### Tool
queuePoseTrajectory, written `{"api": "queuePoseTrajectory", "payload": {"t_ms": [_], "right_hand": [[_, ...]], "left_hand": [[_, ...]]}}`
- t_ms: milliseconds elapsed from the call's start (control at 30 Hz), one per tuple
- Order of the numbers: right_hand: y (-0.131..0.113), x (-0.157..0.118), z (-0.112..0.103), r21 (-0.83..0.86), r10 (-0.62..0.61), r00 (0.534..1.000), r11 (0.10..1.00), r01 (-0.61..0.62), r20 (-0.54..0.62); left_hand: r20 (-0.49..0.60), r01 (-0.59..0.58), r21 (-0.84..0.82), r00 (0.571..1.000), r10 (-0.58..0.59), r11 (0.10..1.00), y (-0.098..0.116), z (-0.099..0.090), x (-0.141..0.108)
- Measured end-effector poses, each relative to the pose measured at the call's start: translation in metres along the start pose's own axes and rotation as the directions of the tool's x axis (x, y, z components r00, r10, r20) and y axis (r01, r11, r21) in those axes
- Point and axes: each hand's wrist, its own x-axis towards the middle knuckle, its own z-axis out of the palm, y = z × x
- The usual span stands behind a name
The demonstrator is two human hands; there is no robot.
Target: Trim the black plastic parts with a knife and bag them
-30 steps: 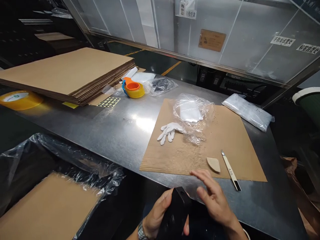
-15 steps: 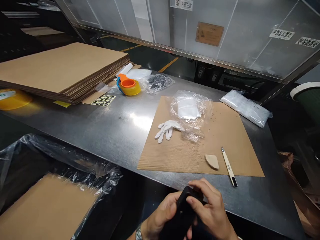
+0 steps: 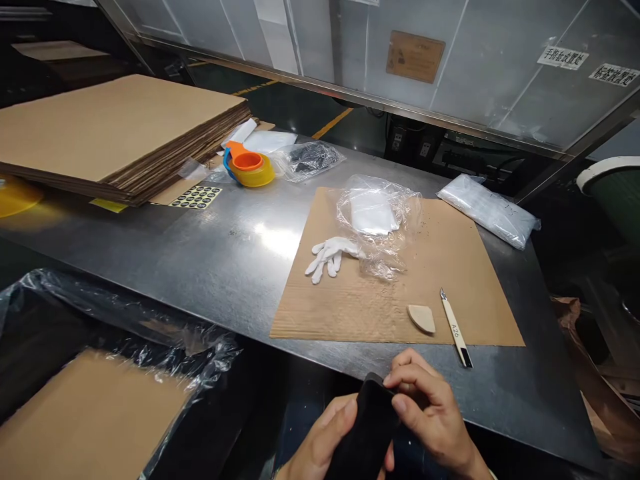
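My left hand (image 3: 333, 433) is wrapped round a black, box-like piece (image 3: 367, 423), whose exact kind I cannot make out. With thumb and fingertips, my right hand (image 3: 430, 407) pinches the same piece at its upper right edge. Both hands are bare and stand in front of the table's near edge. Just beyond them, on a flat cardboard sheet (image 3: 360, 313), lie a beige wedge-shaped block (image 3: 421, 319) and a craft knife (image 3: 454, 328) marked A26. Farther back on the sheet rest a white glove (image 3: 333, 257) and a clear plastic bag (image 3: 377, 210) with white contents.
A stack of cardboard sheets (image 3: 120, 130) covers the metal table's (image 3: 220, 260) left end. Near it are a tape dispenser (image 3: 249, 165) and a sticker sheet (image 3: 197, 197). A wrapped plastic pack (image 3: 490, 210) lies at the right. Below left stands a plastic-lined bin (image 3: 95, 413) holding cardboard.
The black piece has turned slightly in my hands and shows a broader, plain side. My right fingers have shifted along its upper edge. The view has tilted slightly.
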Motion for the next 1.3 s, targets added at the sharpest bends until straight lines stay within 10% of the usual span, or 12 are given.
{"api": "queuePoseTrajectory", "payload": {"t_ms": [300,1300], "right_hand": [[0.008,0.002,0.003,-0.046,-0.020,0.999,0.999,0.018,-0.042],[0.021,-0.003,0.013,0.004,-0.009,0.994,1.000,0.009,-0.110]], "left_hand": [[-0.164,-0.021,0.015,0.986,0.023,1.000,-0.001,0.010,-0.009],[-0.174,0.060,-0.014,0.983,-0.061,0.998,-0.010,0.004,-0.008]]}}
